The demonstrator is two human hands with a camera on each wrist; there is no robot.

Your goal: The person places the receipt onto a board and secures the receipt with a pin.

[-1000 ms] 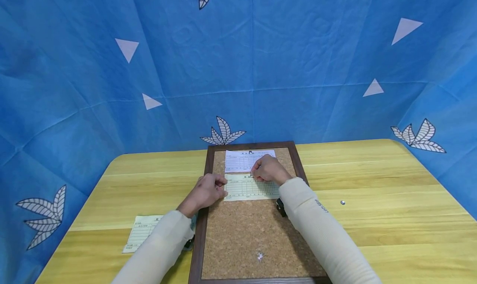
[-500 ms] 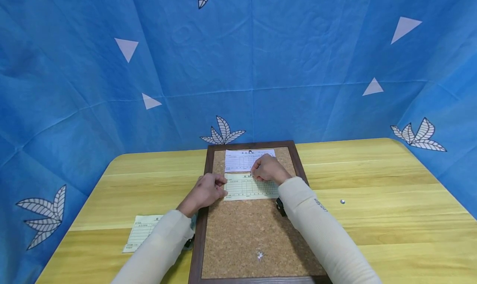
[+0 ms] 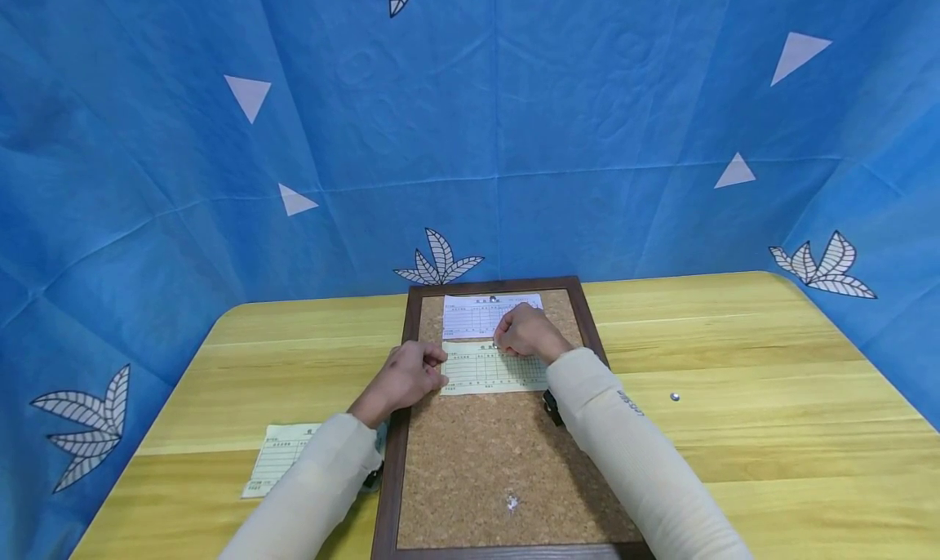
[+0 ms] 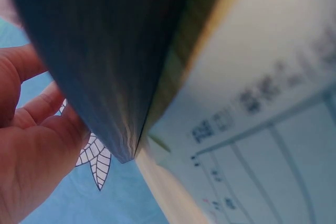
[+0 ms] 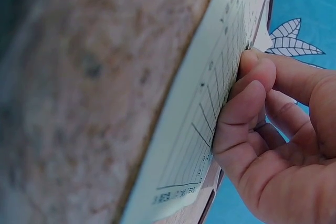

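Note:
A pale yellow printed form slip (image 3: 477, 374) lies flat across the corkboard (image 3: 470, 462), just below a white form slip (image 3: 464, 319) that has a small tack (image 3: 493, 299) at its top. At the yellow slip's left edge rests my left hand (image 3: 408, 374), thumb and fingers spread apart with their tips on the paper. My right hand (image 3: 530, 332) pinches a thumbtack at the middle of the slip's top edge; only a shiny bit of it shows. In the right wrist view, curled fingers (image 5: 236, 135) press close against the yellow paper, covering the tack.
Another yellow slip (image 3: 277, 460) lies on the wooden table (image 3: 771, 348), partly under the left forearm. To the right of the board is a loose silver thumbtack (image 3: 675, 397). A whitish mark (image 3: 512, 504) shows low on the cork. A blue curtain (image 3: 587, 135) hangs behind the table.

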